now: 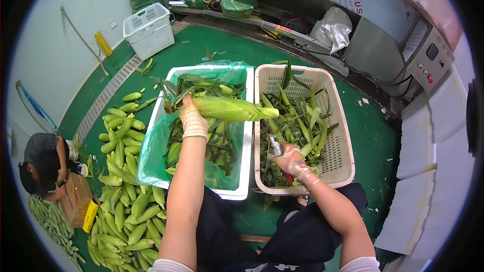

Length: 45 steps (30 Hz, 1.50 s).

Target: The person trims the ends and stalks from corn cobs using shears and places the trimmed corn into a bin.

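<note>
My left hand (193, 119), in a pale glove, grips an ear of corn in its green husk (232, 109) by its leafy end. The ear lies sideways above a white foam box (249, 132), its stalk end reaching over the rim of a cream plastic basket (342, 147). Above that basket, my gloved right hand (292, 161) is closed around a metal cutting tool (276, 146) with a red handle part; blur hides its exact kind. The foam box has a green plastic liner (153, 155) and holds corn and leaves. Cut stalks and leaves (302, 121) partly fill the basket.
Husked-on corn ears (128, 211) lie heaped on the green floor at left. Beyond them another person (43, 162) bends over a cardboard box (75, 200). A white crate (149, 32) stands by the wall; a steel machine (378, 41) and white foam boxes (416, 155) line the right.
</note>
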Each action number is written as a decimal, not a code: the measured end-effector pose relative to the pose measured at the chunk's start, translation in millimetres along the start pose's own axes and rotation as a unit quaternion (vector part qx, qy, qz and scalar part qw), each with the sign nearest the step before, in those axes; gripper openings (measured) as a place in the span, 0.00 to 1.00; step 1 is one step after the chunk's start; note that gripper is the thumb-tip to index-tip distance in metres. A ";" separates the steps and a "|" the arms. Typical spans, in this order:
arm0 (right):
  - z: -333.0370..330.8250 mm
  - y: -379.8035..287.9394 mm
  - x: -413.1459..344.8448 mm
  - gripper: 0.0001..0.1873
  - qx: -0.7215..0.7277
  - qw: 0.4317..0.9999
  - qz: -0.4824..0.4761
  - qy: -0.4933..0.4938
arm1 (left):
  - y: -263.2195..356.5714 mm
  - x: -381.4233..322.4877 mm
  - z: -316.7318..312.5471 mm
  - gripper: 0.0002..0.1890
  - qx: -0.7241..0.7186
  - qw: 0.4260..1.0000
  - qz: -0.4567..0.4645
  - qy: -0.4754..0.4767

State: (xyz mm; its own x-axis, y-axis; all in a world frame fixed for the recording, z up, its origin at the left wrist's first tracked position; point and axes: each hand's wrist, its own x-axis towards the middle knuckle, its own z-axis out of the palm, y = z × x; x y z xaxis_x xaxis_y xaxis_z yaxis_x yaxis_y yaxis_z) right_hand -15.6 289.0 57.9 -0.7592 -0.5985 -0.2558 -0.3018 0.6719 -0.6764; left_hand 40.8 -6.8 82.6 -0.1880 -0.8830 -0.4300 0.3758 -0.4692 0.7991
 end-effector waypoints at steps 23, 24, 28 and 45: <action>-64.4 20.4 21.6 0.29 -0.073 0.962 -0.204 0.168 | -14.7 -18.1 -1.2 0.14 -0.037 0.971 -0.090 -0.220; -55.7 -11.5 12.0 0.26 0.035 0.998 -0.015 -0.050 | -17.4 -28.6 0.5 0.14 -0.043 0.966 -0.139 -0.215; -2.3 -22.1 -6.3 0.36 0.283 0.956 -0.054 -0.047 | -12.1 -74.2 9.4 0.21 0.062 0.892 -0.200 -0.402; -13.6 -39.1 11.9 0.19 0.422 0.895 -0.118 0.081 | -21.5 -125.5 -32.4 0.39 0.268 0.797 0.038 -0.540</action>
State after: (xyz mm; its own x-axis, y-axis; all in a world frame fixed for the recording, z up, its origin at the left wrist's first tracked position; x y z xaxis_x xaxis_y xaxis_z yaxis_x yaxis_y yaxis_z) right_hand -20.7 261.5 90.7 -0.8258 -0.5636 0.0192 0.0271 -0.0736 -0.9969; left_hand 85.7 114.5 105.8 -0.9633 -0.2683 0.0094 0.0365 -0.0965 0.9947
